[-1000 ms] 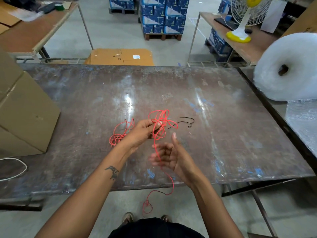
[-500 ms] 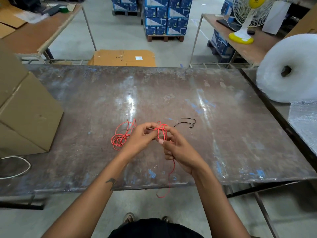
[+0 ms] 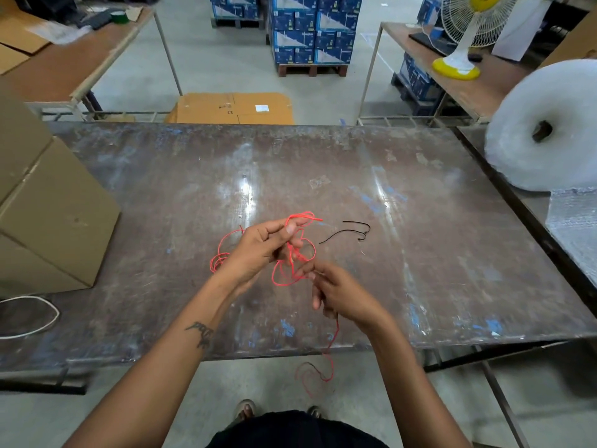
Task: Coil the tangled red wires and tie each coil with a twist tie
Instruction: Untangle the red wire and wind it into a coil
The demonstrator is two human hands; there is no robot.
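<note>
Red wire [image 3: 292, 260], thin and limp, hangs in loose loops between the two hands above the near middle of the table [image 3: 436, 260]. It looks very light and soft, likely to spring out of shape and snag on itself, so the sensible place to take it is at the gathered loops, with a second grip on the running strand to feed it round.

The left hand [image 3: 258, 250] pinches the top of the loops between thumb and curled fingers, a few strands poking out on its far side. The right hand [image 3: 339, 294], nearer and to the right, has its fingers curled round the same wire where it leaves the loops; from there the strand runs through the hand, drops over the near edge of the table and ends in a loose curl above the floor.

A second bunch of red wire [image 3: 223, 253] lies on the table just left of the left hand, partly hidden by it. Two thin black ties [image 3: 350, 232] lie on the table to the right of the loops, apart from both hands and untouched. A cardboard box [image 3: 48, 221] stands at the far left, a roll of bubble wrap [image 3: 542, 130] at the far right.
</note>
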